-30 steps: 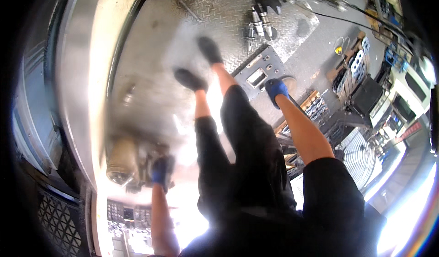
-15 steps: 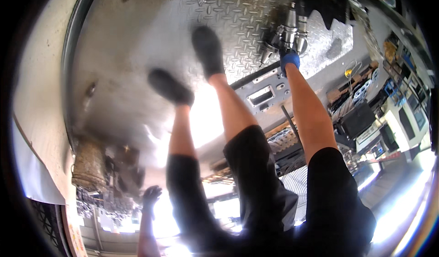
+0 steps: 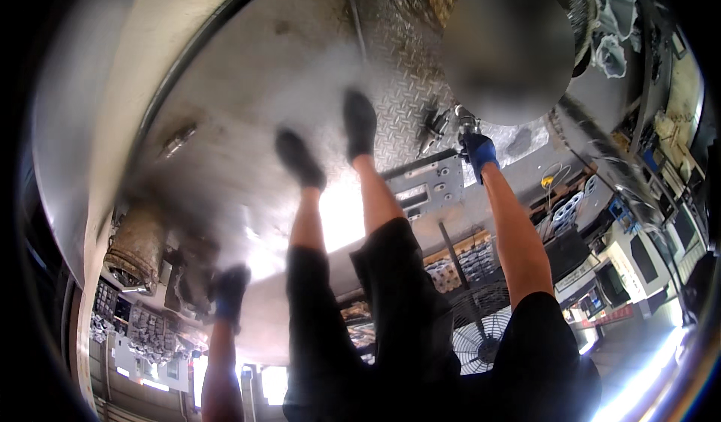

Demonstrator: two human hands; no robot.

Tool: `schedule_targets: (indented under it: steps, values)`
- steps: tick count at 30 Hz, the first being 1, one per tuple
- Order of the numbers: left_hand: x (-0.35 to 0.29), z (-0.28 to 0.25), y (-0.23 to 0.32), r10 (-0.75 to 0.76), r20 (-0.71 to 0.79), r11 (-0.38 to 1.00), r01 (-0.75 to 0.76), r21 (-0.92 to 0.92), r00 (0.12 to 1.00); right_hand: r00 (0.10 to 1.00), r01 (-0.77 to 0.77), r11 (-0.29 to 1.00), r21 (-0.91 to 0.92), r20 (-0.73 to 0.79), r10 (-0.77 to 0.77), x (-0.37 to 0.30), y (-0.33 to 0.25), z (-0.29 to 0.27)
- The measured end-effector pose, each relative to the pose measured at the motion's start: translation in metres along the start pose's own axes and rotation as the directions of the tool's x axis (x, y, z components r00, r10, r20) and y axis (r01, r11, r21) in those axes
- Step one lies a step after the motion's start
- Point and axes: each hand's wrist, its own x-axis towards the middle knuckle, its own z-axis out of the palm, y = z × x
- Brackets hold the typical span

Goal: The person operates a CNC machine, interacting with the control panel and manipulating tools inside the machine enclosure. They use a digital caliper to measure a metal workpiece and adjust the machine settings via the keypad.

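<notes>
A gloved right hand (image 3: 479, 155) appears closed around a metal tool holder (image 3: 467, 120) at two o'clock, likely a grasping step calling next for a steady lift, while the left hand (image 3: 230, 287), blurred at eight o'clock, cannot be read as open or closed.

Metal tool (image 3: 468, 121) was silvery, stubby, ringed | its near end was gripped and partly hidden by the right hand (image 3: 479, 156) | it pointed away from the hand, tilt unclear | it was over the patterned metal plate (image 3: 404, 110), beside a darker tool (image 3: 433, 130)
</notes>
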Motion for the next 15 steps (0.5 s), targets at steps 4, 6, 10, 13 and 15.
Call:
schedule_targets:
  steps: [4, 6, 10, 13, 15]
  values:
    - [-0.019, 0.082, 0.189, 0.079, 0.109, 0.955, -0.044, -0.294, 0.991, 0.95, 0.31, 0.926, -0.217, 0.03, -0.311, -0.037, -0.033, -0.009]
    - [-0.046, 0.107, 0.233, 0.147, 0.138, 0.877, -0.064, -0.476, 0.979, 0.95, 0.307, 0.941, -0.145, 0.104, -0.294, -0.125, -0.086, 0.017]
    - [-0.097, 0.137, 0.295, 0.146, 0.38, 0.662, 0.195, -0.723, 0.913, 0.927, 0.107, 0.986, 0.126, 0.346, -0.145, -0.307, -0.162, 0.047]
    - [-0.158, 0.121, 0.355, 0.293, 0.573, 0.091, 0.574, -0.814, 0.766, 0.75, 0.312, 0.909, 0.278, 0.515, -0.415, -0.453, -0.211, 0.053]
    - [-0.205, 0.098, 0.383, 0.429, 0.36, -0.004, 0.401, -0.916, 0.828, 0.56, 0.678, 0.724, 0.129, 0.548, -0.622, -0.538, -0.257, 0.05]
